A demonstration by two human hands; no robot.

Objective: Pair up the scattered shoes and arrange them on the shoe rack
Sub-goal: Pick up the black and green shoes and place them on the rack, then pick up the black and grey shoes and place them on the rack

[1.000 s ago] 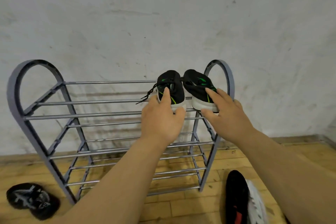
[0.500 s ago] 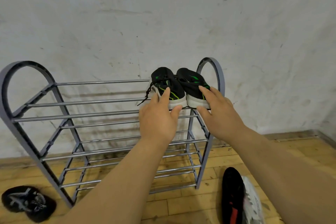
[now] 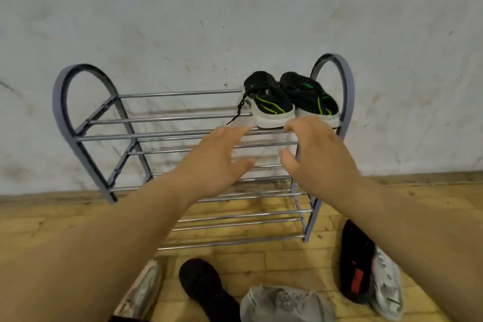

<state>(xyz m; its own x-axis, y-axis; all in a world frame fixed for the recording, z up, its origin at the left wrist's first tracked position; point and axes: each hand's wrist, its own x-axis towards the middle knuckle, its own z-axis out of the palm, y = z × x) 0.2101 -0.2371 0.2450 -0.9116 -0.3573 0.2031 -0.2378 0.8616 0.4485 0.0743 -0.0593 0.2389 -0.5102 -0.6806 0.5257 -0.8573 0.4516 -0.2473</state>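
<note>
- A grey rack [image 3: 57, 104] of metal rails stood against a stained white wall [image 3: 235, 8] on a wood floor [image 3: 261, 264].
- Loose shoes lay on the floor in front of the rack. A black shoe with a red mark [image 3: 356, 261] lay just off the rack's right foot, with a white shoe [image 3: 385, 285] pressed against its far side.
- Farther out from the rack's middle lay a grey shoe [image 3: 282, 303] and a plain black shoe [image 3: 203, 285], close together.
- A pale shoe [image 3: 145, 293] lay out from the rack's left half, partly hidden by the left forearm.
- Both forearms reached across in front of the rack and covered parts of its lower rails.
- Two black sneakers with green stripes sat side by side on the rack's top tier at its right end, white-soled ends toward the person. The outer sneaker [image 3: 311, 98] was just beside the rack's right arch, and the inner sneaker [image 3: 269, 102] was against it.
- A black lace [image 3: 239, 110] hung from the inner sneaker past the top rails.
- The left hand [image 3: 217, 165] grasped nothing, its fingers spread and nearly straight. Its fingertips were at the top tier's front rail, just below and left of the inner sneaker and apart from it.
- The right hand [image 3: 318, 157] also grasped nothing, its fingers loosely curved. Its fingertips were level with the outer sneaker's white sole, but contact could not be told.
</note>
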